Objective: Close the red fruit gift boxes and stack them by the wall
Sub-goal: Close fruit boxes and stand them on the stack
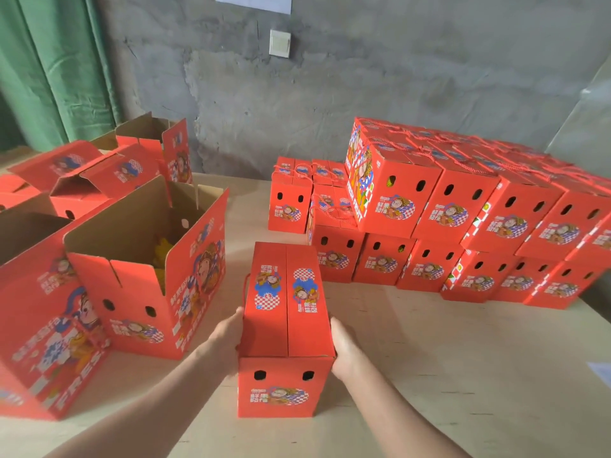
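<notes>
A closed red fruit gift box (286, 328) sits in front of me, its two top flaps folded flat. My left hand (228, 335) presses its left side and my right hand (344, 350) presses its right side, so the box is held between my palms. A two-layer stack of closed red boxes (463, 223) stands at the right against the grey wall (330, 104). An open red box (148, 269) with yellow fruit inside stands to my left.
Several more open red boxes (99, 180) crowd the left of the pale table (446, 358). A green curtain (49, 67) hangs at the back left. A white sheet (601, 373) lies at the table's right edge.
</notes>
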The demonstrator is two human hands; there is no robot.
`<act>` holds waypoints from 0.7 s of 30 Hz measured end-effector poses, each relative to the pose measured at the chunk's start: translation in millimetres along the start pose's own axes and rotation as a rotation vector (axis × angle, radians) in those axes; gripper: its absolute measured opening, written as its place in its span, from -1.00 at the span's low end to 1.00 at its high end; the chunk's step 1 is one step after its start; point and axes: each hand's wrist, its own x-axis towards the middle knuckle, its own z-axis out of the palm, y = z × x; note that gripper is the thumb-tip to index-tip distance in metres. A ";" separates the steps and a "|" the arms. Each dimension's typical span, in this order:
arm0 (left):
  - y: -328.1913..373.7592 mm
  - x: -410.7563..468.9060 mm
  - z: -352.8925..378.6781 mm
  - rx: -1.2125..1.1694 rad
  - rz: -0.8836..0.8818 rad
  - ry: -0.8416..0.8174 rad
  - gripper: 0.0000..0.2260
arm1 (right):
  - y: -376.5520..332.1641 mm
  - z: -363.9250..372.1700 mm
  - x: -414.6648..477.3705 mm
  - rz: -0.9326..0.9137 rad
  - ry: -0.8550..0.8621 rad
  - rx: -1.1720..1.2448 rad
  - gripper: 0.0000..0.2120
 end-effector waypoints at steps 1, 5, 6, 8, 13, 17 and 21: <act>6.7 0.8 0.9 -0.015 0.062 0.022 -0.66 | -8.3 2.7 -1.5 -0.008 -0.008 0.040 -0.51; 35.4 -10.5 14.0 0.091 0.437 0.095 -0.86 | -41.7 14.9 -8.1 -0.336 0.129 0.009 -0.80; 42.3 -17.1 20.7 0.253 0.666 0.119 -0.81 | -52.4 18.9 -13.4 -0.518 0.160 -0.069 -0.84; 53.8 -39.2 33.8 0.599 1.176 0.120 -0.73 | -72.5 31.0 -32.7 -0.781 0.068 -0.264 -0.85; 77.4 -69.5 44.2 1.079 1.656 0.037 -0.78 | -104.5 58.8 -64.7 -0.696 -0.167 -0.590 -0.85; 71.7 -76.4 24.0 1.107 1.784 0.042 -0.83 | -109.9 57.7 -66.3 -0.515 -0.407 -0.353 -0.70; 51.8 -67.9 4.0 0.854 1.612 -0.037 -0.54 | -114.0 61.1 -68.7 -0.451 -0.425 -0.582 -0.73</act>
